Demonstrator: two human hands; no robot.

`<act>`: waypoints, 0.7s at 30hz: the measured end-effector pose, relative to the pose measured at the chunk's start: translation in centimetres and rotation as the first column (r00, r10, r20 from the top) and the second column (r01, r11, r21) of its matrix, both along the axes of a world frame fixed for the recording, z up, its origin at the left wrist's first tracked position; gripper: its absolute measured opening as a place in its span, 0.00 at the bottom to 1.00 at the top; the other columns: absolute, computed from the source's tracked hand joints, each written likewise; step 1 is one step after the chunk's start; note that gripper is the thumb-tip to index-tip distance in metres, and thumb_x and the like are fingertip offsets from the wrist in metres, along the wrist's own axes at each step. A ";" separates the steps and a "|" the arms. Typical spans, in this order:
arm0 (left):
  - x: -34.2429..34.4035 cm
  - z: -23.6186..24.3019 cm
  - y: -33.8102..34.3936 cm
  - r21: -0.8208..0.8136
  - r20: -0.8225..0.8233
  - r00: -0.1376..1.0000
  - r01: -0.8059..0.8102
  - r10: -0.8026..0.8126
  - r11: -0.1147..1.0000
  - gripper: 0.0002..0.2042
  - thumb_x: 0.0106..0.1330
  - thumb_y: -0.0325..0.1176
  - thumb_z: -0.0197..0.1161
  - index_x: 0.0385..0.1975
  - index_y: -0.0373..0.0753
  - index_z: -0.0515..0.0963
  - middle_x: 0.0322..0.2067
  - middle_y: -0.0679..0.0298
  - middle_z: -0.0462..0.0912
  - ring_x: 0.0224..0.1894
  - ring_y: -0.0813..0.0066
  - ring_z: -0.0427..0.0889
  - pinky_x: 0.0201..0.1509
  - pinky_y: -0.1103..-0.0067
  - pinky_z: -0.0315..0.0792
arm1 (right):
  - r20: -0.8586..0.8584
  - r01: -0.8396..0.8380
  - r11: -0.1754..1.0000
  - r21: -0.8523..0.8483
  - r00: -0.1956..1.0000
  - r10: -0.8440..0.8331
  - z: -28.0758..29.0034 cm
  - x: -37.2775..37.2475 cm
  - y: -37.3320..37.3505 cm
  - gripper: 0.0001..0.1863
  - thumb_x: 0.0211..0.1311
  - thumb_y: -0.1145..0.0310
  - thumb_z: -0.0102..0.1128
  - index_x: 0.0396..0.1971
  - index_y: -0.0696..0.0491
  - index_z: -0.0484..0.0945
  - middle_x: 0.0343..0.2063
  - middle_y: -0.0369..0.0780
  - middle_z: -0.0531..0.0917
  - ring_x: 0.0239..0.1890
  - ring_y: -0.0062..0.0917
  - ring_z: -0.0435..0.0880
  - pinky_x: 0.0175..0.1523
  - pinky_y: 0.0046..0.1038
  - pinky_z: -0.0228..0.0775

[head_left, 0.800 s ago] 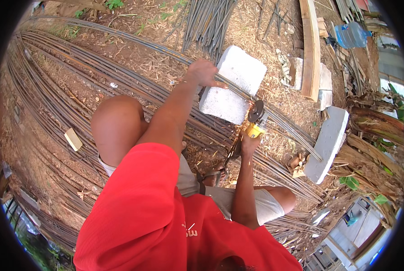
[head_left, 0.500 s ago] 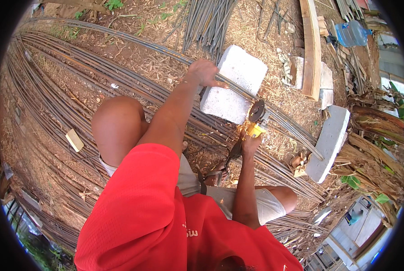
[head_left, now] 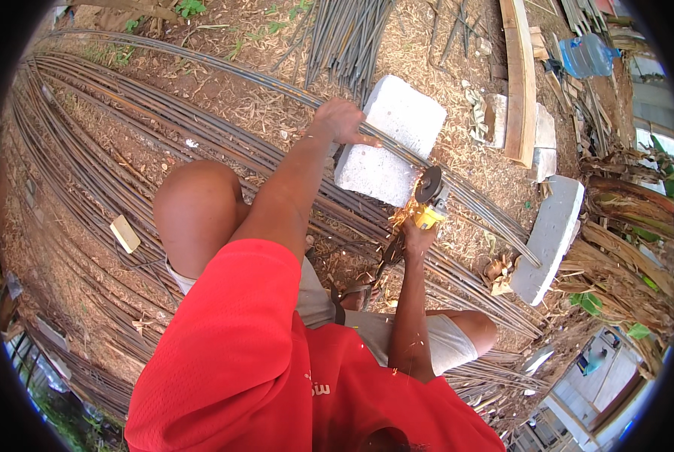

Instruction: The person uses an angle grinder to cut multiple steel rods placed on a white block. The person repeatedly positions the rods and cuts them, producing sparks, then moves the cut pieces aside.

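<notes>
Running slantwise beneath the left hand [head_left: 340, 120], a small bundle of thin rods [head_left: 399, 151] is gripped by curled fingers, with the thumb laid out toward the right; the fingertips are hidden. The rods are seen as long and slim, dull grey with brownish patches, and to the left of this grip they are drawn out in a gentle curve. Just to the right of the left hand they are carried across a pale, rough-faced block [head_left: 405, 113], and farther right their ends are laid over a grey slab [head_left: 549, 239]. An angle grinder [head_left: 428, 217] is clasped in the right hand [head_left: 420, 236], to the lower right of the left-hand grip. Its body is coloured yellow, and a dark round disc [head_left: 429, 184] is mounted on its greyish head, just above the right hand. The disc's edge is set close against the rods; the exact contact cannot be told. Orange sparks [head_left: 406, 209] are thrown out just above and to the left of the right hand. Below the left-hand grip, more rods [head_left: 201, 123] are spread; above it, shorter bars [head_left: 352, 45] are heaped.
</notes>
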State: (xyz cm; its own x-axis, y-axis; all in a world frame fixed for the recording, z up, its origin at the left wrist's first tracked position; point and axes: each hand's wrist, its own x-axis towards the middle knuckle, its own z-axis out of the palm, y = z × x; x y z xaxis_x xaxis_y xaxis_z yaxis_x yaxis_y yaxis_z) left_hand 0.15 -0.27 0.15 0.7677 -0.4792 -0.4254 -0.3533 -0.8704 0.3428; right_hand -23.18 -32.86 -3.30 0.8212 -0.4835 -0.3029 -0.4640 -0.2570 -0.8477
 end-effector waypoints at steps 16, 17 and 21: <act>0.1 0.0 -0.1 0.024 -0.014 1.000 0.008 -0.008 1.000 0.54 0.57 0.94 0.48 0.38 0.39 0.91 0.34 0.56 0.88 0.45 0.61 0.90 0.60 0.63 0.81 | -0.049 0.078 0.982 0.174 0.996 -0.070 0.5 0.0 0.2 0.21 0.56 0.80 0.78 0.49 0.57 0.80 0.36 0.34 0.84 0.34 0.19 0.82 0.40 0.25 0.77; 0.1 0.0 -0.1 0.022 -0.010 1.000 0.012 -0.012 1.000 0.54 0.57 0.94 0.48 0.38 0.39 0.91 0.34 0.56 0.88 0.45 0.61 0.90 0.60 0.63 0.81 | -0.067 0.084 0.986 0.146 0.995 -0.075 0.3 0.1 0.2 0.21 0.56 0.80 0.78 0.49 0.57 0.80 0.35 0.34 0.84 0.34 0.19 0.82 0.40 0.26 0.78; 0.0 0.5 0.0 0.010 -0.007 1.000 0.001 -0.001 1.000 0.55 0.56 0.95 0.48 0.40 0.38 0.91 0.36 0.54 0.90 0.48 0.59 0.90 0.62 0.62 0.81 | 0.078 0.035 0.980 0.198 0.996 -0.051 -0.2 -0.2 0.2 0.22 0.55 0.80 0.77 0.50 0.58 0.81 0.34 0.35 0.85 0.32 0.21 0.83 0.39 0.27 0.78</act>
